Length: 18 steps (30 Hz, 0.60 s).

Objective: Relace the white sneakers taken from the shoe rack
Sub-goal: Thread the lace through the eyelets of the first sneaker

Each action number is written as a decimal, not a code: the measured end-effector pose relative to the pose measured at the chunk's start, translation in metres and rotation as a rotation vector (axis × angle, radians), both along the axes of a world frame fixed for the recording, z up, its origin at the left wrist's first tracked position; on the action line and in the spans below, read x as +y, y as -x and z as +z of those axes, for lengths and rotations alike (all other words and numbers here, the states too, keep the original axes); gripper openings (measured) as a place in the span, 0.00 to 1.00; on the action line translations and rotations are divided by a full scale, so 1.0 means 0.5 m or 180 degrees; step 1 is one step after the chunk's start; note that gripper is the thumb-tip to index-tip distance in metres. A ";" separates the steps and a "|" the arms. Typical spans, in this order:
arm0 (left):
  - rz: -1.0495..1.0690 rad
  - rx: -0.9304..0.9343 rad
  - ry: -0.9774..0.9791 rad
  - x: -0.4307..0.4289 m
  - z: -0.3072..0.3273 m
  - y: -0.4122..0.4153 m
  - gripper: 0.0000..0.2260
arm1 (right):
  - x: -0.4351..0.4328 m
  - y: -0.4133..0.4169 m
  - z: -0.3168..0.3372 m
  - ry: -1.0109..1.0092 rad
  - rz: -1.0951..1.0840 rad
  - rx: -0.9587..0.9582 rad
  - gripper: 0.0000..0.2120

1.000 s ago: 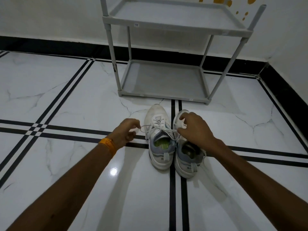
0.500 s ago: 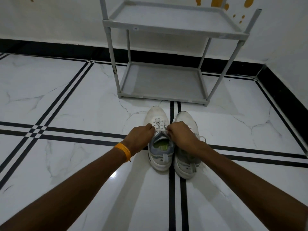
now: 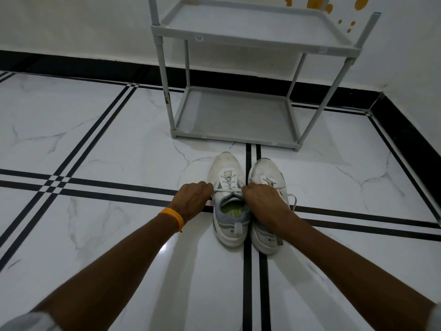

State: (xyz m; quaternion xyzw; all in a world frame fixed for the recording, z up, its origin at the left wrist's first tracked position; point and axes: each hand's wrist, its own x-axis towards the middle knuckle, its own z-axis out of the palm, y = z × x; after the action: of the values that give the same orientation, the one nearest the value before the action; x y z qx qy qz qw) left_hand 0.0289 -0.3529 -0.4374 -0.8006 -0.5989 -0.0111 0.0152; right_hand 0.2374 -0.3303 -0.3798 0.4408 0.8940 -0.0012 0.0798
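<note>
Two white sneakers stand side by side on the floor, toes pointing away from me. The left sneaker (image 3: 226, 168) has a grey collar and a green insole. The right sneaker (image 3: 268, 170) is partly covered by my right wrist. My left hand (image 3: 194, 199) is closed at the left side of the left sneaker and pinches one end of its white lace (image 3: 228, 183). My right hand (image 3: 261, 199) is closed on the other lace end, between the two shoes. The lace runs taut across the top eyelets. A loose lace loop (image 3: 294, 199) hangs on the right sneaker.
A grey two-tier shoe rack (image 3: 235, 137) stands just beyond the sneakers, against the white wall; both its shelves hold nothing. The floor is white marble tile with black stripes (image 3: 247, 278). A black skirting runs along the walls, with a corner at the right.
Both hands have come in from spread apart to close beside the left sneaker's top eyelets, and the lace between them is now short and taut. The view has shifted slightly.
</note>
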 end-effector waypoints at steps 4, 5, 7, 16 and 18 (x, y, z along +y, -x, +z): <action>0.0143 -0.0085 0.0026 0.006 0.004 0.004 0.11 | 0.003 0.023 0.006 0.0211 -0.0252 0.0132 0.10; 0.0189 -0.0130 -0.0002 0.007 0.004 0.011 0.10 | 0.005 0.034 0.003 0.0287 -0.0303 0.0174 0.11; 0.0304 -0.0150 -0.0003 0.005 0.001 0.031 0.10 | 0.011 0.059 -0.011 0.0378 -0.0350 0.0287 0.12; 0.1175 -0.1336 0.0780 0.008 0.060 0.050 0.22 | 0.011 0.047 -0.021 0.0683 -0.0731 0.1565 0.12; 0.1365 -0.1737 0.0857 0.023 0.113 0.040 0.31 | 0.021 -0.009 0.002 0.0629 -0.1213 0.2133 0.18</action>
State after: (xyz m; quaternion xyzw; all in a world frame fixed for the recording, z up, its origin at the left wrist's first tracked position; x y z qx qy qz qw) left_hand 0.0088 -0.3415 -0.3810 -0.6194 -0.7310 -0.1418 -0.2486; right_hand 0.2419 -0.3198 -0.3789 0.5642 0.7683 -0.2458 -0.1759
